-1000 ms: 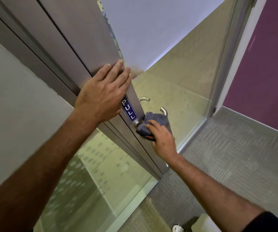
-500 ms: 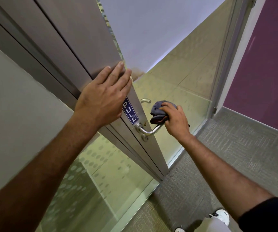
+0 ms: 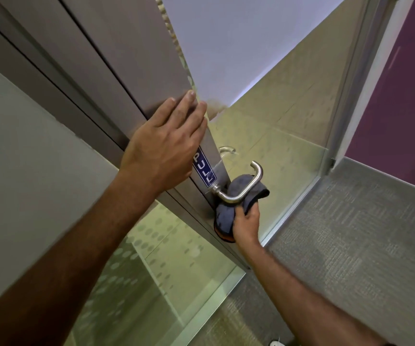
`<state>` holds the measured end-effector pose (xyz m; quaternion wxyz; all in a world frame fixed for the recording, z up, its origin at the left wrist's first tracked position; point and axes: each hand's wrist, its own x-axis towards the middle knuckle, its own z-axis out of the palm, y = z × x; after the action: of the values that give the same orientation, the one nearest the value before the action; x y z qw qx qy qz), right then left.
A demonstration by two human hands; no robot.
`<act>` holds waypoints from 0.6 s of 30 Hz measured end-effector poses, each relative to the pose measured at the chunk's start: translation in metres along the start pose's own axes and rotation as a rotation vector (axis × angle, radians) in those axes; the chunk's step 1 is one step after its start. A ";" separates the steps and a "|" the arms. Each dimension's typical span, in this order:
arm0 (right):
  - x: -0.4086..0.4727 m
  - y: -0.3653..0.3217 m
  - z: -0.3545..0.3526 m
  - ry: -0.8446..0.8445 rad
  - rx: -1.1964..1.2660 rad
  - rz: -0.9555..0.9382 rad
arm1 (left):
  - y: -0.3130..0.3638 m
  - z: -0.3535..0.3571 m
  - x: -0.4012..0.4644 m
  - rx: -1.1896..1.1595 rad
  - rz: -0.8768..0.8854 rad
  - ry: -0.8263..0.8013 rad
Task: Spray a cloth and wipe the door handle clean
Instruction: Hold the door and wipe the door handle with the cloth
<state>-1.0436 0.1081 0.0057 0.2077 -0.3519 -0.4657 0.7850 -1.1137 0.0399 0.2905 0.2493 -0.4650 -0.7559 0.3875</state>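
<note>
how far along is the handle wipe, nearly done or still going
Mid-wipe, by the look of it. Spraying cannot be confirmed; no bottle is in view. The right hand holds the bunched blue cloth under and behind the metal lever handle, near its base, while the left hand lies flat on the door above the PULL sign. The lever's top and upturned end are bare, their cleanliness unclear.

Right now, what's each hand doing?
Left hand: open, flat against the door, holding nothing.
Right hand: closed on the cloth under the handle.

Bunched blue cloth (image 3: 229, 211) under steel handle (image 3: 241, 188)
</note>
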 end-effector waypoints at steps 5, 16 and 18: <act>-0.009 0.013 -0.012 -0.278 -0.295 -0.209 | 0.000 -0.002 -0.001 0.020 0.004 -0.001; 0.047 0.015 -0.031 -0.137 -0.633 -0.414 | 0.000 -0.003 -0.001 -0.006 0.007 -0.009; 0.051 0.016 -0.028 -0.207 -0.633 -0.457 | 0.001 -0.002 0.000 -0.011 0.009 -0.005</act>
<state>-1.0571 0.1498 -0.0356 0.2100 -0.2049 -0.7692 0.5676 -1.1116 0.0415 0.2907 0.2431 -0.4690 -0.7566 0.3854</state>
